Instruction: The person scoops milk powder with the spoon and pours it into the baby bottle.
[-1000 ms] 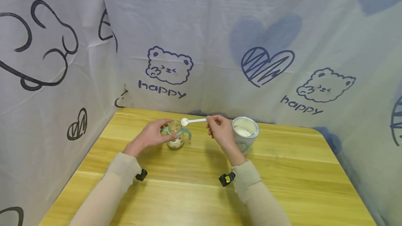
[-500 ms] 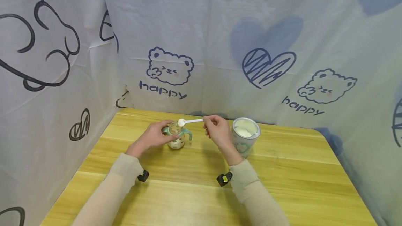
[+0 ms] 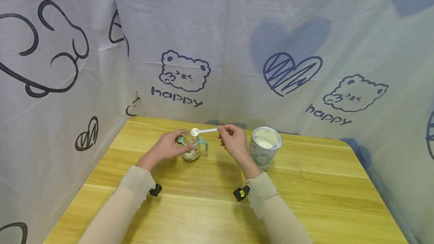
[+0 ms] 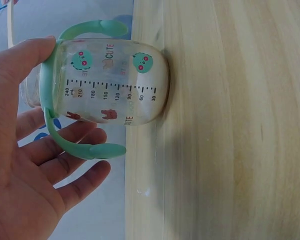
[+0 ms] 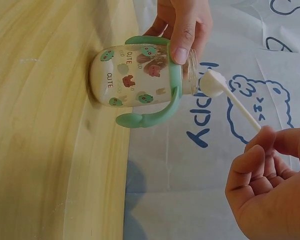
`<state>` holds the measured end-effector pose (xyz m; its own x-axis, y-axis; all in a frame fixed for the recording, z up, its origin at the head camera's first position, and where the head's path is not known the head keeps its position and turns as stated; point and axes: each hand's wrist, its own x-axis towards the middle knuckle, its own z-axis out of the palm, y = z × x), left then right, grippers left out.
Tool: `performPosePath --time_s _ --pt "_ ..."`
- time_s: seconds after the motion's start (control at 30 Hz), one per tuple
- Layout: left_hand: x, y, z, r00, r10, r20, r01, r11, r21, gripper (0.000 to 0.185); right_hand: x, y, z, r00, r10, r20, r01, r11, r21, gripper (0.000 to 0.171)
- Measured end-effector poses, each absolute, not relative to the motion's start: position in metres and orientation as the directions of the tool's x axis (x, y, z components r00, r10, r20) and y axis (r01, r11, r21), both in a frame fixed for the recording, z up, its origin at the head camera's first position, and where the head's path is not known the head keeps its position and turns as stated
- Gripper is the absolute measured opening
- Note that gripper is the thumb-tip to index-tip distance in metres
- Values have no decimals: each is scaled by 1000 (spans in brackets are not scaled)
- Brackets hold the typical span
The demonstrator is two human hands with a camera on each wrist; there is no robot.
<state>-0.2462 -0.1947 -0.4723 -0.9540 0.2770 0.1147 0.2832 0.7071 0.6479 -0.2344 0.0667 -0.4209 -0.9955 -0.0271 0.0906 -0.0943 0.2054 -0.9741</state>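
Pinching the scoop [image 5: 215, 84] by its handle, the right hand [image 3: 233, 141] holds its heaped powder at the mouth of the bottle [image 5: 132, 75], which stands far left on the table [image 3: 196, 210], left hand [image 3: 165, 147] gripping its collar; right, an open can [image 3: 262, 156].

In my head view, a yellow wooden desk [image 3: 203, 217] spreads across the lower half of the frame, its grain running sideways. I see a bottle [image 3: 191, 156] standing upright on it, left of centre, and an open can [image 3: 263, 157], right of centre.
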Motion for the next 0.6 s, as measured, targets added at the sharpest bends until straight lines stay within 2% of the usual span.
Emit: performPosePath --time_s 0.6 --pt "-245 -193 -474 -958 267 105 271 721 638 78 -232 65 -420 -996 -38 82 -89 253 -963 24"
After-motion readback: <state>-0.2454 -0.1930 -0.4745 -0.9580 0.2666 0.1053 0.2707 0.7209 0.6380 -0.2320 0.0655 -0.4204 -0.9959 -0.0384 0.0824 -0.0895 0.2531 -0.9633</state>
